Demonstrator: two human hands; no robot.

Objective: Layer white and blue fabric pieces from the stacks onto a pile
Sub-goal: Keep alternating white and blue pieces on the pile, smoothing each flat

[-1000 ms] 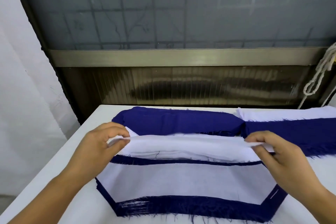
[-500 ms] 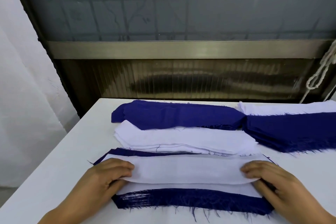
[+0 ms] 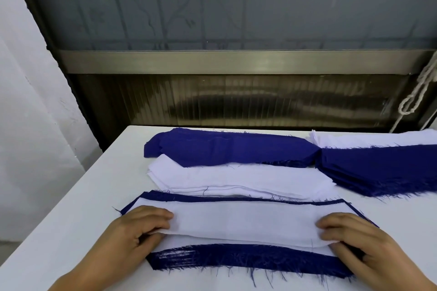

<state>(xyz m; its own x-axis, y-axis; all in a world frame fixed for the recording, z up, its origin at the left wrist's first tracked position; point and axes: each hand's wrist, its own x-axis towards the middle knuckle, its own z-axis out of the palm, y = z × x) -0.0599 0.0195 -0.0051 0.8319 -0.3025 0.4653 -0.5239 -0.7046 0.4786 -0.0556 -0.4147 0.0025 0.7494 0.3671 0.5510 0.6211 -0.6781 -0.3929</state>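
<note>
A white piece is held at both ends on top of the pile, which lies at the near edge of the table. Its 9 o'clock end is pinched between the curled fingers and thumb of the left hand; its 3 o'clock end is gripped likewise by the right hand. A frayed blue layer is seen under it. At 12 o'clock from the pile a white stack is found, and beyond it a blue stack. At 2 o'clock, more blue pieces are overlapped on more white pieces.

One head-worn view – forward and down, close over the table.
</note>
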